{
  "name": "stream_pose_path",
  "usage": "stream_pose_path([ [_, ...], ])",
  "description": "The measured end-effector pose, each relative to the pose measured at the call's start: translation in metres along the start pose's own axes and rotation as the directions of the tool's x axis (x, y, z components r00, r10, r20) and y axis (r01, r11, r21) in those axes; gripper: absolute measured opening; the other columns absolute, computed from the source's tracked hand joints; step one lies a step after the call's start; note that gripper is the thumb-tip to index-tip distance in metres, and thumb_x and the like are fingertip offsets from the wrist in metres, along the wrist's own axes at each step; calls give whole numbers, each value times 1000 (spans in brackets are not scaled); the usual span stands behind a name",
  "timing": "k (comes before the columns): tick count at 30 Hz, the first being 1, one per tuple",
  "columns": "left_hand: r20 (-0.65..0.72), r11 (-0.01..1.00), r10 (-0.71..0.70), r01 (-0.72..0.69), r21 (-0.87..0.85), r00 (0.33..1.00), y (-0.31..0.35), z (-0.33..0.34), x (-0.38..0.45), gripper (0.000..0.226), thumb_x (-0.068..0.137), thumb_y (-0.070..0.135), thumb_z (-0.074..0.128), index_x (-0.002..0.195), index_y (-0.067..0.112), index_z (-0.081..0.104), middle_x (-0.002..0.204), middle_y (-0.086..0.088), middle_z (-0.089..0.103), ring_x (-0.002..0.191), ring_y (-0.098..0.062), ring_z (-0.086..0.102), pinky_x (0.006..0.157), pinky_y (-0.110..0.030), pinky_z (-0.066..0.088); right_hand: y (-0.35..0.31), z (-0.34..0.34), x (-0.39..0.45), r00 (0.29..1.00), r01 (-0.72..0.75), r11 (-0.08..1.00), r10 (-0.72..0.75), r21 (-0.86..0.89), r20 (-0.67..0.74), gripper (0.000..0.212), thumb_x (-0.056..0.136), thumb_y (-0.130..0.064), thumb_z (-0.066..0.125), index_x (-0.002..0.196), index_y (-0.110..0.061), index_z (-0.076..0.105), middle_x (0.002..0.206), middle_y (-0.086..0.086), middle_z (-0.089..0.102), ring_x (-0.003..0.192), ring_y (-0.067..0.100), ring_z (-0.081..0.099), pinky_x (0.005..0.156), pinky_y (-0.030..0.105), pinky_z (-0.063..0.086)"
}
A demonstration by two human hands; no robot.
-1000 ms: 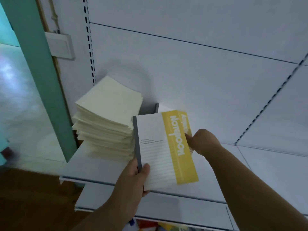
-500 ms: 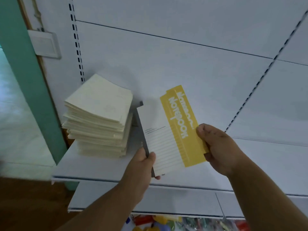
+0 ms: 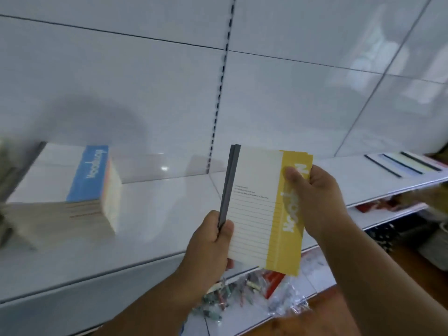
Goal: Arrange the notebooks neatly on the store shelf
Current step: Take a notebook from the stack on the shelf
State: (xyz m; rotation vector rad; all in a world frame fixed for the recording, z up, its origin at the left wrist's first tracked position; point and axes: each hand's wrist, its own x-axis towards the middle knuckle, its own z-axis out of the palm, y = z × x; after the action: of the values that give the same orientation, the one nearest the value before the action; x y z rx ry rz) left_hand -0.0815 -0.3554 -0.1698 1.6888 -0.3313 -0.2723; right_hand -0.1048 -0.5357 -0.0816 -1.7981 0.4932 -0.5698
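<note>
Above the near edge of the shelf, centre of view: both hands hold a small bundle of notebooks.
Left hand point(image 3: 210, 248): fingers and thumb curled round the lower part of the grey spine, clamped on the bundle at its near left corner.
Right hand point(image 3: 315, 202): thumb pressed on the yellow band of the top cover, fingers wrapped behind the right edge, clamped on the same bundle.
Held notebooks point(image 3: 259, 209): at least two, stacked face to face; offset spines and corners show at the top. Cover white with ruled lines, a yellow strip down the right side with white lettering, grey spine on the left. The bundle is clear of the shelf surface and tilted slightly, far end leaning right.
Shelf point(image 3: 169, 214): glossy white board, running left to right beneath the bundle; white back panels and a slotted upright behind.
Blue-band stack point(image 3: 80, 190): notebooks lying flat on the shelf, well apart to the left of the hands; top cover white with a blue strip.
Far-right notebooks point(image 3: 407, 163): several lying flat in an overlapping row on the shelf, dark spines showing.
Lower level: packaged goods point(image 3: 244, 297) in clear plastic, below the shelf edge; contents too blurred to identify.
</note>
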Motion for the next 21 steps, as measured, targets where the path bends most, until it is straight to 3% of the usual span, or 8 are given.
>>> stream_pose_path([
  [3, 90, 998, 40, -45, 50, 995, 15, 85, 26, 12, 104, 30, 40, 100, 27, 51, 83, 5, 65, 59, -4, 60, 52, -25, 51, 29, -79, 34, 993, -46, 999, 46, 4, -112, 22, 99, -34, 61, 96, -13, 66, 85, 15, 74, 68, 30, 70, 68, 52, 60],
  [6, 140, 991, 70, -86, 107, 988, 29, 154, 53, 11, 104, 30, 39, 100, 28, 49, 92, 9, 65, 82, -6, 64, 71, -30, 60, 61, -139, 71, 978, -106, 994, 108, 23, -180, 45, 92, -51, 60, 99, -7, 54, 80, 26, 62, 60, 28, 59, 56, 51, 55],
  [8, 162, 983, 82, -107, 150, 983, 31, 192, 72, 12, 104, 30, 39, 98, 27, 48, 93, 9, 65, 84, -6, 64, 71, -27, 59, 82, -171, 96, 970, -145, 989, 150, 39, -189, 60, 85, -60, 59, 101, -4, 46, 76, 17, 52, 60, 26, 50, 52, 46, 47],
  [10, 185, 975, 96, -130, 180, 978, 29, 229, 96, 13, 104, 31, 38, 97, 26, 48, 92, 9, 65, 83, -6, 64, 70, -26, 59, 101, -199, 122, 962, -163, 986, 165, 31, -216, 66, 80, -66, 57, 102, -4, 46, 78, 18, 53, 60, 28, 51, 52, 51, 48],
  [12, 220, 967, 109, -154, 202, 969, 27, 267, 125, 15, 104, 32, 37, 98, 24, 48, 92, 9, 64, 83, -6, 64, 63, -18, 55, 118, -226, 148, 949, -165, 986, 166, 27, -267, 62, 84, -63, 56, 105, -5, 52, 89, 29, 62, 66, 39, 64, 62, 62, 55],
  [16, 356, 958, 122, -203, 200, 926, 37, 363, 189, 21, 103, 35, 36, 106, 19, 49, 97, 5, 63, 83, -9, 63, 55, -7, 45, 147, -301, 199, 886, -217, 975, 218, 49, -409, 57, 81, -67, 57, 104, -15, 60, 107, 21, 69, 94, 44, 69, 74, 63, 58],
  [19, 478, 956, 132, -238, 170, 869, 56, 452, 221, 20, 103, 37, 35, 108, 22, 48, 100, 6, 63, 88, -10, 63, 61, -11, 50, 160, -377, 228, 822, -191, 980, 192, 58, -536, 23, 99, -45, 56, 96, -24, 65, 93, 4, 76, 85, 29, 74, 78, 53, 61],
  [21, 553, 962, 136, -243, 125, 822, 68, 511, 233, 15, 105, 33, 34, 106, 25, 47, 96, 10, 62, 88, -6, 63, 59, -9, 50, 173, -430, 243, 770, -210, 977, 187, 33, -610, 19, 102, -40, 54, 95, -26, 64, 89, 1, 75, 81, 25, 74, 77, 54, 61],
])
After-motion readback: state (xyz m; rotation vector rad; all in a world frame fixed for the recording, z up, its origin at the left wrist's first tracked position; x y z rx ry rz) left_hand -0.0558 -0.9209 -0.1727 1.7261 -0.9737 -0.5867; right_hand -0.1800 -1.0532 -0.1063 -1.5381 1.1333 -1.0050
